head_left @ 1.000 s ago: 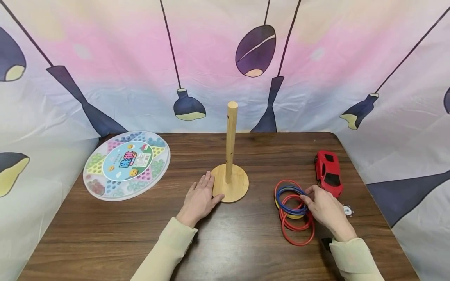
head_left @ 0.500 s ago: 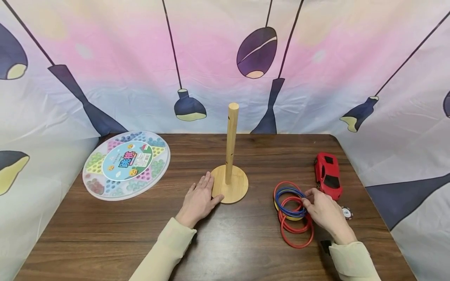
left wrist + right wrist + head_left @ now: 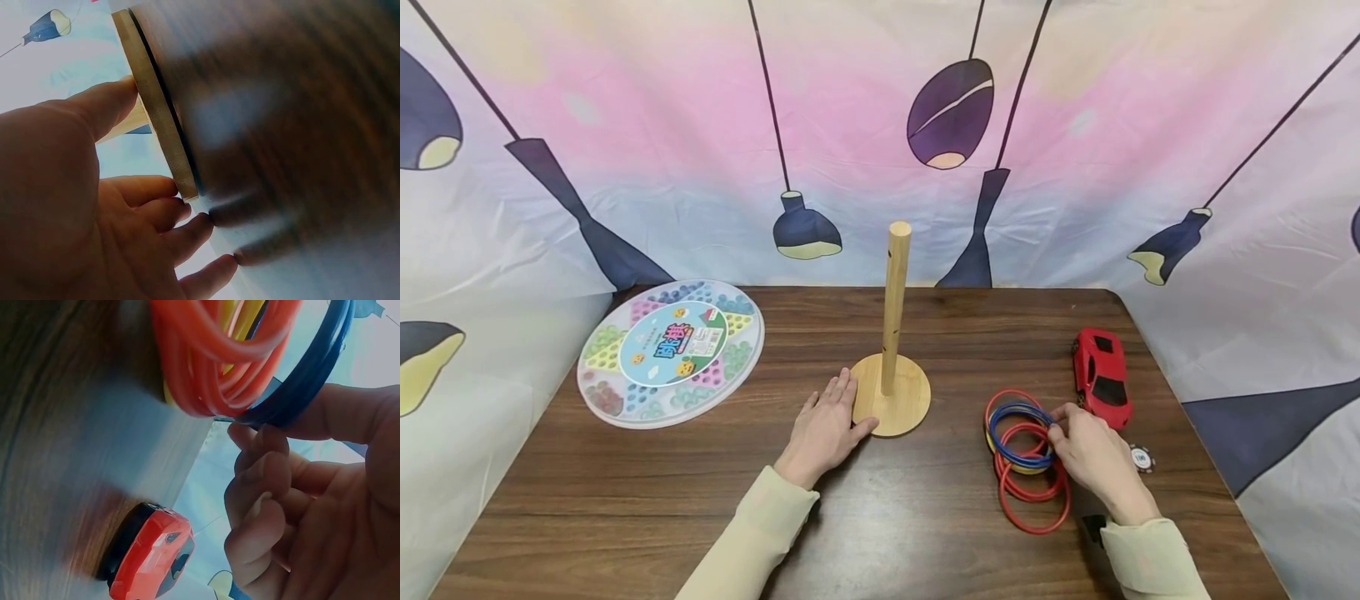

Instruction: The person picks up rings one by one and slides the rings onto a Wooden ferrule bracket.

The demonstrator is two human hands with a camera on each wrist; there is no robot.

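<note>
Almost no change was seen since one second, so the work was judged not advanced. At left, coloured marbles (image 3: 604, 398) were contained in a flat round game box (image 3: 672, 343). The wooden stand (image 3: 894, 308) was touched at its base (image 3: 910, 410) by the left hand (image 3: 823, 433) — fingers straight, thumb apart. No ring was seen on it. Further right, red, yellow and blue rings (image 3: 1004, 479) were piled, and a blue ring (image 3: 312, 370) was pinched by the right hand (image 3: 1096, 454), near the red car (image 3: 1102, 379).

Brn tbl (image 3: 662, 500) holds game bd (image 3: 673, 350), peg stand (image 3: 891, 358), rings (image 3: 1028, 464), red car (image 3: 1103, 379) & chip (image 3: 1142, 458).
</note>
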